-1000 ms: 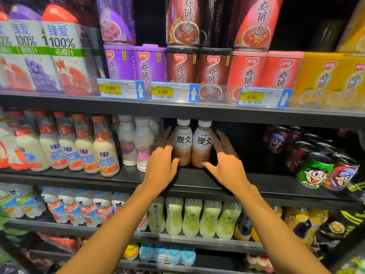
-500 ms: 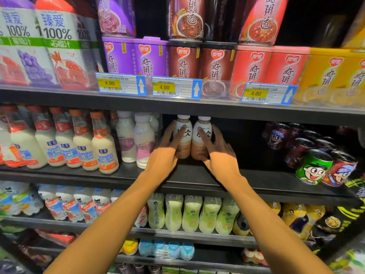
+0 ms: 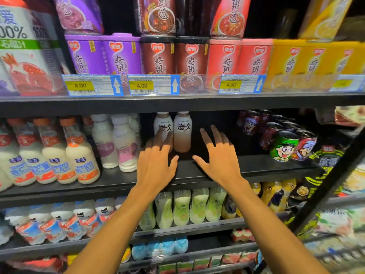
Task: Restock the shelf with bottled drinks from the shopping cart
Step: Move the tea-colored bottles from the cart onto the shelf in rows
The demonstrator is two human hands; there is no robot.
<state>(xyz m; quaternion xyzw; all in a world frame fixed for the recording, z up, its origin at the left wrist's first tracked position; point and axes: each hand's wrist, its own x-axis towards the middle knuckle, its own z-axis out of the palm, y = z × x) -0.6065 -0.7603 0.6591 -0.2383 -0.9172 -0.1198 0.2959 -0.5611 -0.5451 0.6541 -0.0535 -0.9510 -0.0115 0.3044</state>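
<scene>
2 bottles (image 3: 182, 133): "炭仌" labels, brown below, upright, side by side, far back on mid shelf (image 3: 256, 167).
L hand (image 3: 154, 169): fingers straight, gripping nothing; tips over left bottle's lower half, contact unclear.
R hand (image 3: 221, 161): fingers splayed, holding nothing, just right of bottles.
Price tags (image 3: 92, 85): 3 read "4.00".

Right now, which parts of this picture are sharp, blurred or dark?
Head view, centre: the price tags and the two brown bottles read sharp. Head view, edges: the carton at left and packets at far right smear. Head view, middle shelf: the recess behind the bottles is dark.
</scene>
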